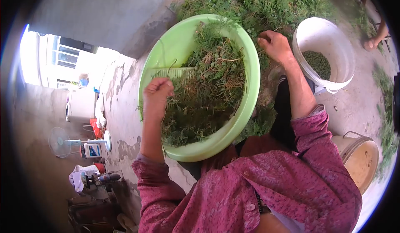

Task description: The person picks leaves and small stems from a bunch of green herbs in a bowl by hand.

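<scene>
A big light green tub (146, 72) holds a heap of green sprigs (216, 66) with some brown stems among them. Over the tub's left side is my left hand (157, 92), its fingers curled closed; whatever they may pinch is too small to make out. My right hand (276, 46) is between the tub and a white bucket (325, 33), fingers bent together, and I cannot see whether anything is in them. Inside that bucket lie many small green pieces (317, 64). Ridges like a washboard (173, 72) show on the tub's inner wall.
A large pile of cut greenery (258, 6) lies beyond the tub. Another person's hand (371, 44) is at the far right. A second bucket (360, 160) lies near my right elbow. At left are a fan (62, 142) and a white cabinet (81, 103).
</scene>
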{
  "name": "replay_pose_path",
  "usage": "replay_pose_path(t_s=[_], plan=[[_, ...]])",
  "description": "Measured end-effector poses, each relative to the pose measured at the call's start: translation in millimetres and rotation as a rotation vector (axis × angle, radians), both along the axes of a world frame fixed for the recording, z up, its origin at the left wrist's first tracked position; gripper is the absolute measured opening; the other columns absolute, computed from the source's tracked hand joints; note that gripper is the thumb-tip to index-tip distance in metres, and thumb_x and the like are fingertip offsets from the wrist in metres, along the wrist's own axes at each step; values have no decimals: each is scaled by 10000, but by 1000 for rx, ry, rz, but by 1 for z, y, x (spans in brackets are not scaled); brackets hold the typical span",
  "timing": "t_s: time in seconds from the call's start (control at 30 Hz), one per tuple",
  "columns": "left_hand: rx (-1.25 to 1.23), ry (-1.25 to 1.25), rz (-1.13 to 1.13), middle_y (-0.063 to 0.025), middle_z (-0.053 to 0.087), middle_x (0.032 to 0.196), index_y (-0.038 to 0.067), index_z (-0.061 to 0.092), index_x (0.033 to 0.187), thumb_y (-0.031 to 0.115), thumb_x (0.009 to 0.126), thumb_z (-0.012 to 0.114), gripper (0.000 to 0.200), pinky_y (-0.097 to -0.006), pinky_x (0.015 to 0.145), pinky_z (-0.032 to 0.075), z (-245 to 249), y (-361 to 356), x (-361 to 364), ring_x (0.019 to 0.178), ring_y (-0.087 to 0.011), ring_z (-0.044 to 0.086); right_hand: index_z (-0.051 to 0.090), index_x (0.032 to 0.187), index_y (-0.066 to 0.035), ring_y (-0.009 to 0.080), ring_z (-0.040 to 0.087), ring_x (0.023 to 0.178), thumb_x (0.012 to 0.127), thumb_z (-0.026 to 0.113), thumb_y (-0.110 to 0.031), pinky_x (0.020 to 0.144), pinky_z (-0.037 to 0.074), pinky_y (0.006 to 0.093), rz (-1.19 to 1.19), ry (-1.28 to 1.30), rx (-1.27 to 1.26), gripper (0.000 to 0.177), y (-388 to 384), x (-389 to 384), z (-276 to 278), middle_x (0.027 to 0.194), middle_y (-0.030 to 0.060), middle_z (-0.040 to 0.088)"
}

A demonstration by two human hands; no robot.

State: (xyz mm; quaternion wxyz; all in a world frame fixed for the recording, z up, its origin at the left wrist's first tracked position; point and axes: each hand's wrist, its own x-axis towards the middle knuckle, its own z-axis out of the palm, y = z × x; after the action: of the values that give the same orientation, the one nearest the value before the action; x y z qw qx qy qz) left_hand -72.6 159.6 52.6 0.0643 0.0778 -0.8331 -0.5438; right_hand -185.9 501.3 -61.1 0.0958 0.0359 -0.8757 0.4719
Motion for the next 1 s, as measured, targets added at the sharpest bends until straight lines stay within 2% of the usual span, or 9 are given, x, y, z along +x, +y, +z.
replay_pose_path(t_s=[0.1, 0.2, 0.23, 0.27, 0.33, 0.37, 0.6, 0.8, 1.0], plan=[[347, 24, 93, -60, 604, 706, -5, 599, 878, 8, 787, 592, 93, -243, 520, 468, 22, -13, 15, 556, -111, 541, 607, 1006, -16, 301, 613, 879, 800, 591, -287, 791, 471, 374, -1, -24, 45, 341, 0, 0, 1, 924, 189, 631], [218, -148, 178, -64, 607, 708, -10, 585, 921, 53, 796, 605, 142, -253, 525, 482, 15, -54, 26, 545, -112, 549, 608, 1017, -21, 276, 621, 854, 805, 589, -266, 772, 475, 360, -9, -4, 72, 325, -1, 0, -1, 924, 177, 636], [-141, -279, 298, -111, 621, 810, -2, 574, 987, 114, 765, 645, 260, -331, 623, 507, 16, -60, 29, 638, -195, 592, 607, 1015, -20, 282, 620, 854, 804, 590, -268, 771, 475, 362, -11, 0, 64, 326, -1, 0, -1, 925, 183, 633], [-144, -278, 296, -111, 621, 810, -2, 574, 987, 114, 765, 645, 260, -331, 623, 507, 11, -67, 33, 638, -195, 592, 607, 1013, -18, 288, 618, 855, 803, 591, -269, 770, 474, 364, -16, 4, 54, 327, 0, 0, -1, 926, 189, 630], [-1147, -51, 342, -160, 600, 963, 9, 563, 1047, 157, 729, 669, 366, -384, 772, 479, 7, -64, 37, 850, -281, 589, 604, 1005, -8, 310, 609, 880, 798, 591, -286, 790, 467, 379, -4, -26, 52, 346, 0, 0, 4, 928, 201, 625], [-1123, 3, 274, -194, 549, 1100, 20, 544, 1100, 177, 722, 665, 427, -404, 913, 396, 6, -61, 36, 1046, -346, 502, 601, 998, 2, 333, 599, 905, 794, 591, -303, 811, 460, 394, 19, -53, 54, 367, 0, 0, 6, 929, 214, 619], [-1120, 156, -416, -216, 427, 1272, 84, 460, 1244, 222, 744, 660, 556, -438, 986, 330, -34, 29, -21, 1188, -363, 387, 607, 938, 16, 370, 589, 870, 784, 598, -291, 781, 460, 412, -15, 36, 97, 344, -6, 0, -1, 881, 232, 612], [-1055, -52, -551, -220, 446, 1232, 119, 377, 1287, 201, 738, 656, 621, -446, 942, 363, -66, 28, -22, 1148, -382, 409, 604, 988, -17, 337, 609, 850, 793, 588, -255, 757, 473, 386, -1, 30, 200, 308, 5, 6, 0, 900, 213, 619], [-1114, -97, -632, -171, 519, 1135, 48, 522, 1141, 152, 735, 651, 438, -403, 909, 392, -55, 8, 11, 1065, -351, 478, 602, 965, 9, 365, 580, 907, 784, 597, -263, 813, 456, 420, 27, -9, 198, 326, 5, 0, 2, 926, 232, 608]])
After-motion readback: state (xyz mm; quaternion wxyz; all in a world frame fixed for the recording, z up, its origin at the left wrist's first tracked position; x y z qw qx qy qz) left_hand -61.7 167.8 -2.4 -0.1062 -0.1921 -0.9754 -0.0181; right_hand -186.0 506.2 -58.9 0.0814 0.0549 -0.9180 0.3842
